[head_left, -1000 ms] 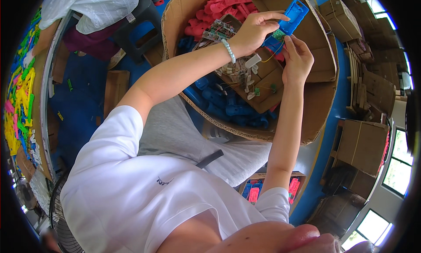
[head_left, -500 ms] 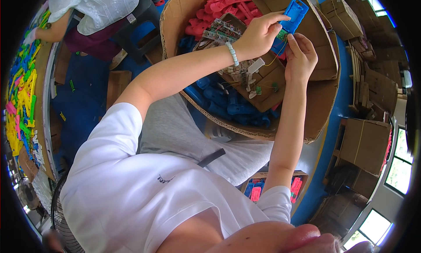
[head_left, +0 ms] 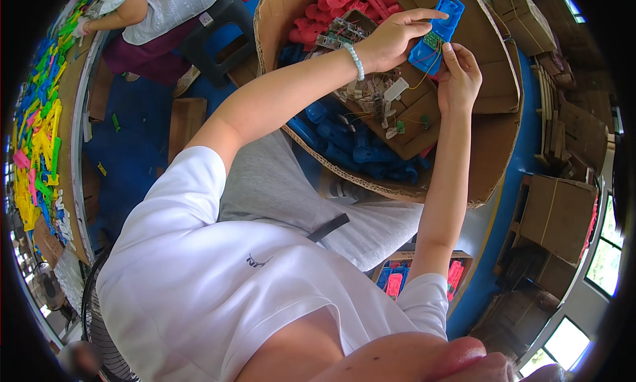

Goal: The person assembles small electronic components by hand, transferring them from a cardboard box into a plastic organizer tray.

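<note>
An elongated blue plastic casing half [head_left: 453,9] is held up over a large cardboard box, its hollow side showing. Inside its lower part lies a small green circuit board [head_left: 434,41] with thin wires. My left hand [head_left: 391,41], wearing a beaded bracelet, grips the casing from its left side, index finger stretched across it. At the right edge, beside the board, the thumb and fingers of my right hand [head_left: 462,80] are closed on the casing. A yellow wire runs down towards a white rectangular part [head_left: 396,89] over a cardboard tray.
The large cardboard box [head_left: 493,153] holds red plastic parts [head_left: 331,11], blue parts [head_left: 361,147] and a tray [head_left: 417,120] of electronic pieces. Left, another person [head_left: 149,14] works at a table covered with colourful parts [head_left: 43,143]. Stacked cartons [head_left: 556,210] line the right.
My left index finger now reaches farther across the casing, and the thumb has left the board area. More of the board shows inside the casing. The whole view has shifted slightly.
</note>
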`<state>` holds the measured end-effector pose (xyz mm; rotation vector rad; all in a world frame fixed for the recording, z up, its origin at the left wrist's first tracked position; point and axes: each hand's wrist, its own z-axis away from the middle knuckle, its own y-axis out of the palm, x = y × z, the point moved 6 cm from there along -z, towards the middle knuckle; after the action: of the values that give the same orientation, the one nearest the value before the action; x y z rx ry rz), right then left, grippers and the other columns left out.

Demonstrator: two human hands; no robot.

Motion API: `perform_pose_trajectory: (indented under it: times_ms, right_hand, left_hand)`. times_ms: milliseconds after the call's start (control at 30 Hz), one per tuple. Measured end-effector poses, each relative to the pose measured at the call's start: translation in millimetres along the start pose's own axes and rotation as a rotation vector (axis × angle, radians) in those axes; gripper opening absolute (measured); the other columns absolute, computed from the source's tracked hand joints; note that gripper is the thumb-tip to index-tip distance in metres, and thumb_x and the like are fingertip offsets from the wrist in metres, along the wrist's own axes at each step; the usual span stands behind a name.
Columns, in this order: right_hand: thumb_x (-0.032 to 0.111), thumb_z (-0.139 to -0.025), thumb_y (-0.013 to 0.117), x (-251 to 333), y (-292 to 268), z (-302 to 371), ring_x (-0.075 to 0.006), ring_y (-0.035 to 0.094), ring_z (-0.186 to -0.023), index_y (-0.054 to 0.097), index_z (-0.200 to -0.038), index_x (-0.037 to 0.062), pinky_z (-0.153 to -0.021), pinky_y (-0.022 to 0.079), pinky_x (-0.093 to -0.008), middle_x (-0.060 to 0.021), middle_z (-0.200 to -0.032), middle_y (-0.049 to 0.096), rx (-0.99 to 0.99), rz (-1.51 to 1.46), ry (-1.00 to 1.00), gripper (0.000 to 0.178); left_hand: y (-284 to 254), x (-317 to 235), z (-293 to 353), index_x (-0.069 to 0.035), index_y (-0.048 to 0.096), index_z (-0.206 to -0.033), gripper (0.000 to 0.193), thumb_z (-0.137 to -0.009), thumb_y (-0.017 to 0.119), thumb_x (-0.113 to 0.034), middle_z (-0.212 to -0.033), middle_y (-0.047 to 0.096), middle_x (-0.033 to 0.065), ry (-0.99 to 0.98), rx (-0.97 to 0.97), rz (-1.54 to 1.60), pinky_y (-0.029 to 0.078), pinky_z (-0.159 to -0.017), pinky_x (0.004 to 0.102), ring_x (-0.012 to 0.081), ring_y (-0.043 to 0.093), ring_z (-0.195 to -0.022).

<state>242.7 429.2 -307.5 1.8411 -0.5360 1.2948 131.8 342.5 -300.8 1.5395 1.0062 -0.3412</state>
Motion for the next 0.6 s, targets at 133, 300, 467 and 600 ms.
perform_pose_trajectory:
  times_ms: [133,300,467,600]
  right_hand:
    - [0.006,-0.089,0.067,1,4,-4,-0.0159,0.064,-0.09,0.059,-0.114,-0.0062,-0.08,0.052,-0.03,-0.0079,-0.094,0.066,0.117,-0.003,0.083,0.029]
    - [0.006,-0.083,0.072,-11,-5,2,-0.0113,0.062,-0.09,0.063,-0.116,-0.0027,-0.081,0.048,-0.0261,-0.0037,-0.095,0.067,0.332,0.459,0.071,0.035]
    - [0.005,-0.082,0.072,-41,14,12,-0.0074,0.059,-0.087,0.07,-0.102,-0.0001,-0.071,0.045,-0.0221,-0.0018,-0.094,0.067,0.425,0.716,0.151,0.021]
    - [0.001,-0.085,0.068,-33,20,14,-0.0108,0.062,-0.083,0.064,-0.112,-0.0027,-0.071,0.05,-0.0255,-0.0055,-0.094,0.068,0.419,0.477,0.112,0.027]
  left_hand:
    - [-11,-13,-8,-0.008,0.052,-0.131,0.033,-0.1,0.042,-0.005,-0.112,0.061,0.0122,0.136,-0.015,0.072,0.056,-0.087,0.0389,0.0201,0.064,-0.098]
    - [-14,-24,-11,-0.006,0.047,-0.135,0.047,-0.09,0.057,0.002,-0.102,0.064,0.0102,0.163,-0.106,0.301,0.057,-0.076,0.0352,0.022,0.066,-0.09]
    - [-20,-28,-9,-0.012,0.044,-0.137,0.04,-0.098,0.049,-0.004,-0.106,0.057,0.0111,0.256,-0.058,0.187,0.058,-0.084,0.0498,0.028,0.065,-0.094]
    - [-11,-37,-5,-0.011,0.033,-0.145,0.049,-0.098,0.046,-0.002,-0.113,0.057,0.0106,0.293,-0.047,0.185,0.055,-0.085,0.0355,0.0231,0.063,-0.098]
